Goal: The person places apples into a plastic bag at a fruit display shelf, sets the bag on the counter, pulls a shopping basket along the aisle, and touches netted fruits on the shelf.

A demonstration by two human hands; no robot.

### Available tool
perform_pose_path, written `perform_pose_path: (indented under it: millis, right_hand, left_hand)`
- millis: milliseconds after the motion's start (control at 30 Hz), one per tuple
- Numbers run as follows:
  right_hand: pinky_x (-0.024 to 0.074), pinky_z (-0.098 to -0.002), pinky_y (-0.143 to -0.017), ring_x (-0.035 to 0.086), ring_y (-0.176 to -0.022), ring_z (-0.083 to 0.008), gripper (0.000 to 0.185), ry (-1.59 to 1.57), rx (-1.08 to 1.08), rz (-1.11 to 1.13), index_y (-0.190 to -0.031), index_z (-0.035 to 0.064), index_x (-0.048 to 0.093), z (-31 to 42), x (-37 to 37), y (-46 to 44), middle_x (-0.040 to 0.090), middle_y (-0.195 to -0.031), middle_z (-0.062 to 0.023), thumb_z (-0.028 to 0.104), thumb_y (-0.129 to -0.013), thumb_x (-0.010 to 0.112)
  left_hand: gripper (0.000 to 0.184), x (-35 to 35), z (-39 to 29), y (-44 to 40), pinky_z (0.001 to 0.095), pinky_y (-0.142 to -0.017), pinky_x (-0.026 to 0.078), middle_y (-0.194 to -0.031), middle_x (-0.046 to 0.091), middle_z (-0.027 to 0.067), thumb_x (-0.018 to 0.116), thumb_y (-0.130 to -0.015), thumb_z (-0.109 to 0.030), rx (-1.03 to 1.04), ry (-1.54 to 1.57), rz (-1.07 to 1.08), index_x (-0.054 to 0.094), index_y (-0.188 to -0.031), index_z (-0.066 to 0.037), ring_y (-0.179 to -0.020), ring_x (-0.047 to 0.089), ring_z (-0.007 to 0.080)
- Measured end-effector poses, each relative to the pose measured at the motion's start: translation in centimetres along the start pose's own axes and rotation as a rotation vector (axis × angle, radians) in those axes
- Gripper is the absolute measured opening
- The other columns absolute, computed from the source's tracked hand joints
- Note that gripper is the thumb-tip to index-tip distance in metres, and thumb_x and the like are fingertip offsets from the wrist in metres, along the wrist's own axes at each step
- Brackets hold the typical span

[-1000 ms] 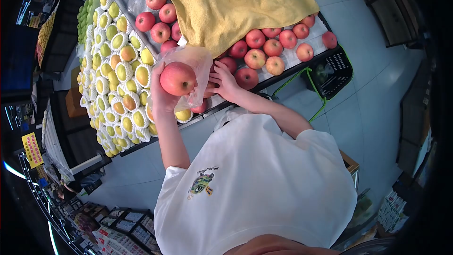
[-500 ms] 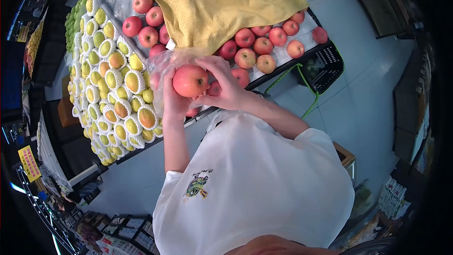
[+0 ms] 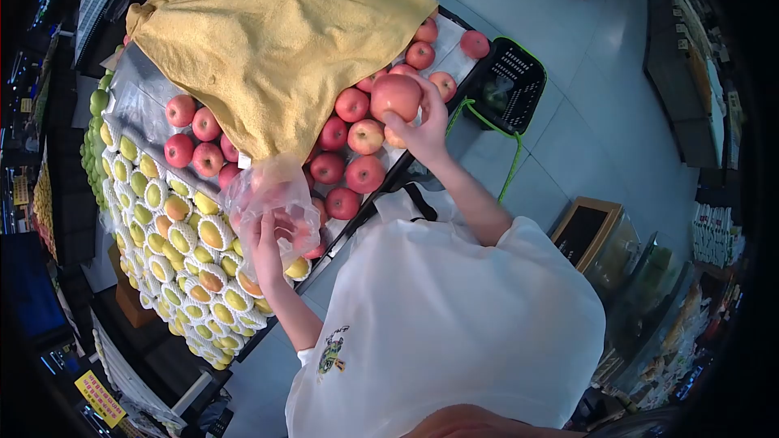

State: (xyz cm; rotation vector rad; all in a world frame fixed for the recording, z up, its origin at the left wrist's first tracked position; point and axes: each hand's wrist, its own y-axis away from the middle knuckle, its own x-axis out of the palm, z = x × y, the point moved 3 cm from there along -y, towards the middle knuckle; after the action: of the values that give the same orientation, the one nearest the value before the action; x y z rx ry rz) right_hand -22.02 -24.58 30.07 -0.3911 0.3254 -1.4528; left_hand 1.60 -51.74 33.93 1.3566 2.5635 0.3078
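My right hand (image 3: 428, 128) grips a large red apple (image 3: 395, 97), held above the right part of the apple display. My left hand (image 3: 266, 253) is closed on a thin clear plastic bag (image 3: 280, 186), whose mouth gapes toward me. Through the film some red shows, but I cannot make out whether it is inside or behind. Between my hands lie several loose apples (image 3: 365, 173) on the display. A yellow cloth (image 3: 268, 49) covers the apples farther back.
Left of the apples, pale yellow fruit in white foam nets (image 3: 178, 251) fills a sloping stand. A black shopping basket (image 3: 519, 85) with green trim and a green cord (image 3: 513, 169) is at the display's right end. Tiled floor (image 3: 584, 105) lies beyond.
Half a second ago both hands were together at one apple beside the bag. My right hand has since moved right and now holds an apple there; the left has stayed with the bag.
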Motion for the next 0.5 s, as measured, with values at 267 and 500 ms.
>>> perform_pose_path:
  millis: [267,500]
  right_hand:
    - [0.0510,-0.0403,-0.096,0.062,-0.109,-0.0315,0.084,0.581,0.371,-0.514,-0.121,-0.0052,0.056,-12.9,-12.8,-6.5,0.060,-0.120,-0.0200,0.042,-0.064,0.096]
    - [0.0508,-0.0470,-0.096,0.060,-0.110,-0.0397,0.086,0.874,0.500,-0.378,-0.116,-0.0027,0.053,-14.7,-13.4,-7.3,0.058,-0.117,-0.0225,0.051,-0.061,0.094]
  left_hand:
    - [0.041,-1.7,2.1,-0.4,0.0290,-0.069,0.053,-0.110,0.067,0.0084,0.056,-0.108,-0.030,-0.034,0.095,-0.091,0.059,-0.137,-0.001,-0.082,0.068,0.0173]
    - [0.036,-1.2,2.2,-0.3,0.0324,-0.069,0.054,-0.110,0.068,0.0103,0.058,-0.106,-0.024,-0.011,0.049,-0.136,0.058,-0.132,0.000,-0.084,0.068,0.0194]
